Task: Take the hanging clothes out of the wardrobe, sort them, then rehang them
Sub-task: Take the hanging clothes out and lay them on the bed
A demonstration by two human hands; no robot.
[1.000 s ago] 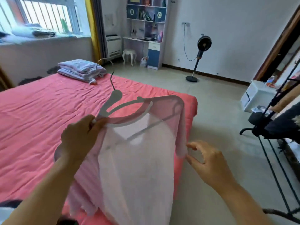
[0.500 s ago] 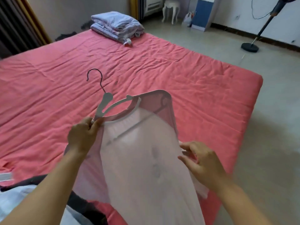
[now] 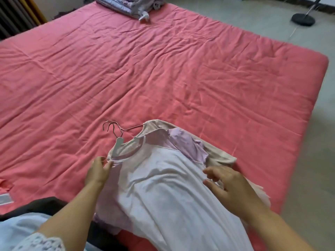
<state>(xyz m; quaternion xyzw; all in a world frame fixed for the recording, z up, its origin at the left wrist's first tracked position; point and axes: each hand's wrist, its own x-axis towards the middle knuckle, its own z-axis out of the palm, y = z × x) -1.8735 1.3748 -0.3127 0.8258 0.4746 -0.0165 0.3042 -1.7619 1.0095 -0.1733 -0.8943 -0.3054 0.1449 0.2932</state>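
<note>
A wide bed (image 3: 163, 69) covered in a wrinkled coral-pink sheet is filling most of the view, its creases running across the whole surface. At the bed's near edge a white and lilac garment (image 3: 168, 192) is lying flat on the sheet, still on its pale hanger (image 3: 118, 142), with the wire hook pointing toward the middle of the bed. A beige garment (image 3: 217, 153) on a thin pink wire hanger (image 3: 110, 125) is lying beneath it, showing at the collar and along the side nearer the bed's right edge.

The left hand (image 3: 97, 171) is pinching the white garment's shoulder at the end of the pale hanger, thumb and fingers closed on the fabric. The right hand (image 3: 230, 187) is hovering over or resting on the garment's other side with fingers loosely spread and gripping nothing; whether it is touching the cloth cannot be told.

At the bed's far edge a folded stack of pale bedding (image 3: 130, 5) is sitting. Beyond the bed's right side a light tiled floor (image 3: 308, 160) is showing, with the round black base of a fan stand (image 3: 303, 19) standing on it near the far corner. At the bed's near left corner dark and pale blue cloth (image 3: 23, 225) is lying bunched.
</note>
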